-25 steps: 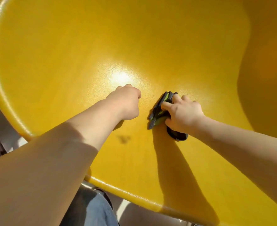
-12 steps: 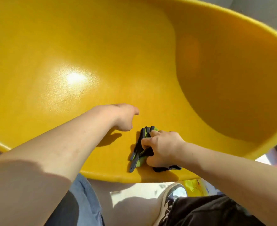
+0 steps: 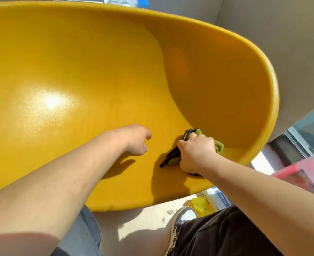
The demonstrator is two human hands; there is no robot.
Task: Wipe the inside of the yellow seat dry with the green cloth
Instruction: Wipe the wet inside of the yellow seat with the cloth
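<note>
While right hand (image 3: pixel 196 154) grips green cloth (image 3: pixel 219 147) against yellow seat (image 3: pixel 97 71), left hand (image 3: pixel 134 139) loosely curled, holding nothing; no legible writing.

Loads of open room across the yellow seat (image 3: pixel 78 71) bowl to the left and up, only the left hand (image 3: pixel 134 139) sitting beside the right hand (image 3: pixel 195 152), and the curved side wall crowding the right.

Sunlit pale floor (image 3: pixel 143 218) meets a grey wall (image 3: pixel 282 34); right of the wall, a window (image 3: pixel 309 133).
</note>
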